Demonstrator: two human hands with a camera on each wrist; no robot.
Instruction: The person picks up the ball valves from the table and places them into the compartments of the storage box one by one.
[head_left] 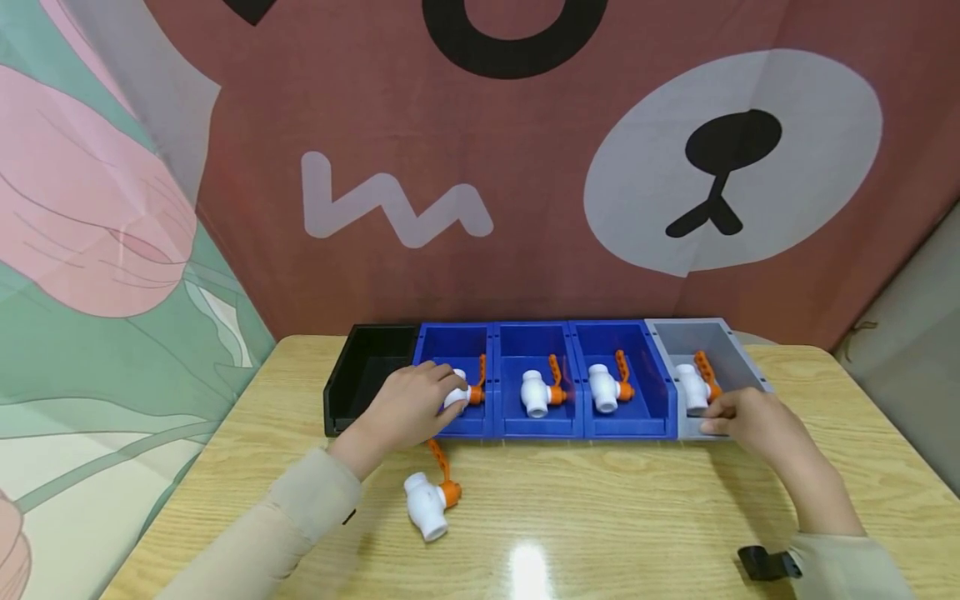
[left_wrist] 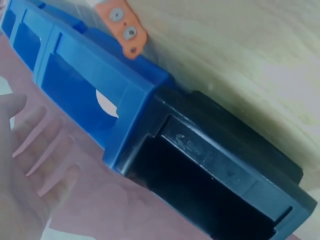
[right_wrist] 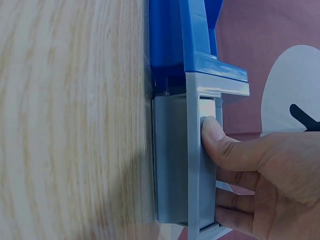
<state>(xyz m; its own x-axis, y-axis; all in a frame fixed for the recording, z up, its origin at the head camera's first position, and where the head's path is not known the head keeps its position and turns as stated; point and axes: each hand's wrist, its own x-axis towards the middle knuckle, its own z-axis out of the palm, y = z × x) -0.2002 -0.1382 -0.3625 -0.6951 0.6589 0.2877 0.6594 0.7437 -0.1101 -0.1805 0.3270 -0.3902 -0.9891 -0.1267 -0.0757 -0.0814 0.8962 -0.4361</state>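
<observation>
My left hand (head_left: 408,404) is over the left blue bin (head_left: 450,335), its fingers spread and relaxed in the left wrist view. A white ball valve with an orange handle (head_left: 476,393) lies in that bin, partly hidden by the hand. My right hand (head_left: 757,421) reaches over the front of the grey bin (head_left: 686,332), fingers loosely bent inside and thumb (right_wrist: 214,131) at the front rim. Just beyond the fingertips another ball valve (head_left: 693,387) lies in the grey bin. One more ball valve (head_left: 427,504) lies on the table, below the left hand.
A black bin (head_left: 339,379) stands at the row's left end. The middle blue bin (head_left: 531,337) and right blue bin (head_left: 607,337) each contain a ball valve. The row stands on a wooden table (head_left: 585,517) before a printed curtain (head_left: 540,167).
</observation>
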